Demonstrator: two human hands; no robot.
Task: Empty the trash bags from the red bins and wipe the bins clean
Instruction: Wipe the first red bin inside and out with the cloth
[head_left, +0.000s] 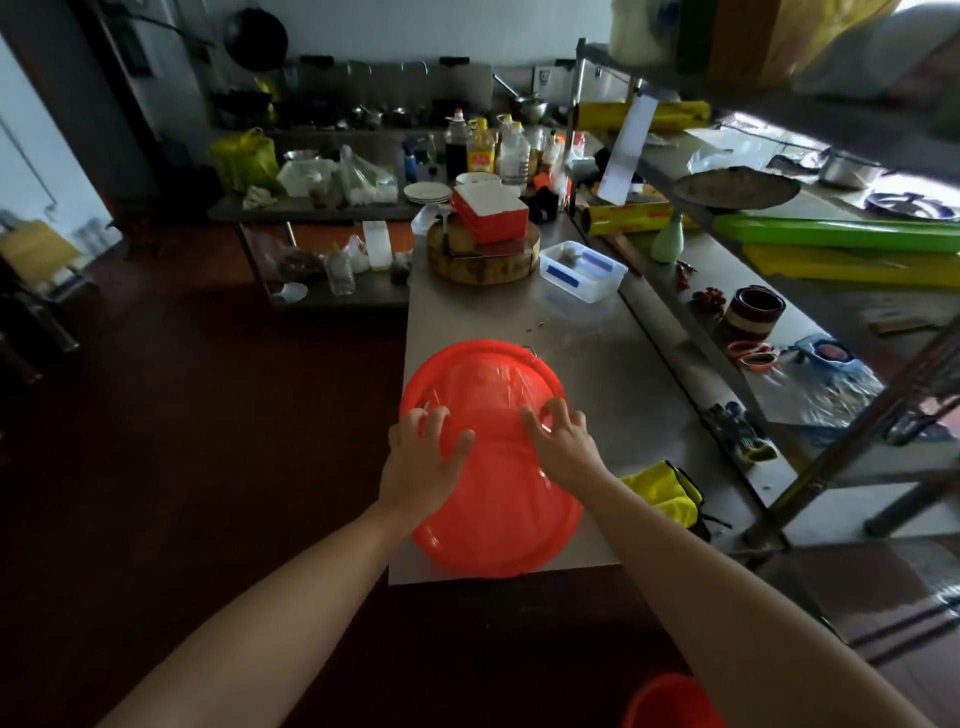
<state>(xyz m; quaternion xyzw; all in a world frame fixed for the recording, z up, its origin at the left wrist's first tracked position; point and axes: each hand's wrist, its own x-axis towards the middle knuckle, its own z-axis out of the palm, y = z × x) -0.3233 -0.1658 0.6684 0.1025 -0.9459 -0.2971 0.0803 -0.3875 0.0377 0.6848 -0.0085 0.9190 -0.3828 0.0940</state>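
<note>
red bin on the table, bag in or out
In: a clear, creased bag lines the mouth of the bin; the right hand pinches it.

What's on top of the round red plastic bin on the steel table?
A clear plastic film, which the left hand and right hand claw at. What is beneath the bin is covered.

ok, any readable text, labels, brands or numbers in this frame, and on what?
Nothing is legible.
Oil bottle, yellow label: red print, too blurred.
Lower cling-film box: red print, too blurred.
Upper cling-film box: print too blurred.
Red bin: no print visible.
</note>
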